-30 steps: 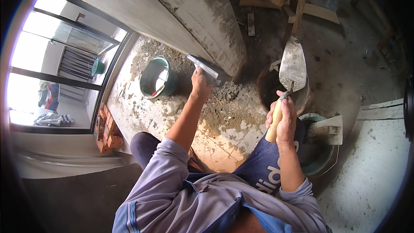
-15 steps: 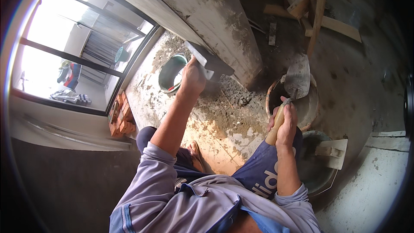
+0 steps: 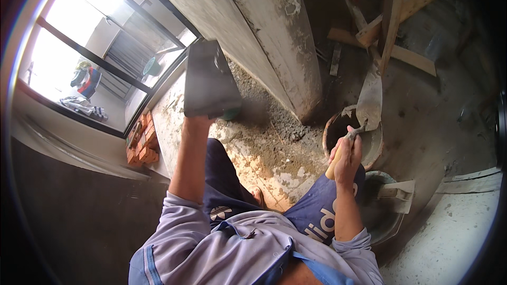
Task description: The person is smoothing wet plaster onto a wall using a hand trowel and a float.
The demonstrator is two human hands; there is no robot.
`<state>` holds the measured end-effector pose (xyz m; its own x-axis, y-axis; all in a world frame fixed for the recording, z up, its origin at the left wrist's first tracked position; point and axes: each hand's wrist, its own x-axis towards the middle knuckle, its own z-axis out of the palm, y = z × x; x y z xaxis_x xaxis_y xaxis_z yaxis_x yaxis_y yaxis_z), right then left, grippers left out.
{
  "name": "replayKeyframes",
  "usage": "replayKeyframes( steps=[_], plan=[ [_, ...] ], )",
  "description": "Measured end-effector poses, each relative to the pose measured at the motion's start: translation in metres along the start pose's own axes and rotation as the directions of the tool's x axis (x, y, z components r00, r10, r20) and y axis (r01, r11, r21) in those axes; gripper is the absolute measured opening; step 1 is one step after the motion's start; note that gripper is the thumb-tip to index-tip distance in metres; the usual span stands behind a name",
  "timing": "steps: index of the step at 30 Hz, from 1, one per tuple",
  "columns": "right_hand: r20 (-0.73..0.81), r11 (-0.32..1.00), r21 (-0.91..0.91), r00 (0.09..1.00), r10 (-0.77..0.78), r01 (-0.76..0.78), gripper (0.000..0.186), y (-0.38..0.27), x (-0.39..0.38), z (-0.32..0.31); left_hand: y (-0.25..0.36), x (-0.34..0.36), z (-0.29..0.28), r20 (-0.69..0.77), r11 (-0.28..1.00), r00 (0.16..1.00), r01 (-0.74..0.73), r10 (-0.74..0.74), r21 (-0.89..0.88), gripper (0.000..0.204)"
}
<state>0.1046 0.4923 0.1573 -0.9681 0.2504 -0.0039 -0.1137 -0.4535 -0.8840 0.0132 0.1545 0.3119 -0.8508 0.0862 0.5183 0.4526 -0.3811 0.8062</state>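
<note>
1. Your trowel (image 3: 370,100) points away from you, its blade in front of a round tub (image 3: 376,146).
2. Your right hand (image 3: 346,161) is wrapped around the trowel's pale handle.
3. Your dark, flat float (image 3: 211,82), slightly blurred, is raised on the left, its broad face toward you.
4. Your left hand (image 3: 198,121) is closed on the float from behind, most fingers hidden.
5. A green bucket (image 3: 232,113) shows partly past the float's lower right corner.
6. Below the tub, a pale float (image 3: 404,195) rests at another bucket's (image 3: 376,216) rim.
7. Farther off, crumbly mortar (image 3: 290,128) lies beside a pillar (image 3: 303,53).
</note>
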Motion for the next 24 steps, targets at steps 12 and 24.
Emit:
replayKeyframes(
  steps=[12,24],
  plan=[
    [0.732,0.215,-0.578,0.617,-0.289,0.787,0.025,-0.052,-0.042,0.064,-0.069,-0.055,-0.082,-0.076,0.909,0.973,0.174,-0.218,-0.379,0.034],
    [0.764,-0.008,-0.617,0.596,-0.245,0.787,0.035,-0.044,-0.037,0.116,-0.063,-0.101,-0.096,0.088,0.862,0.912,0.407,-0.4,-0.302,0.046]
  ],
)
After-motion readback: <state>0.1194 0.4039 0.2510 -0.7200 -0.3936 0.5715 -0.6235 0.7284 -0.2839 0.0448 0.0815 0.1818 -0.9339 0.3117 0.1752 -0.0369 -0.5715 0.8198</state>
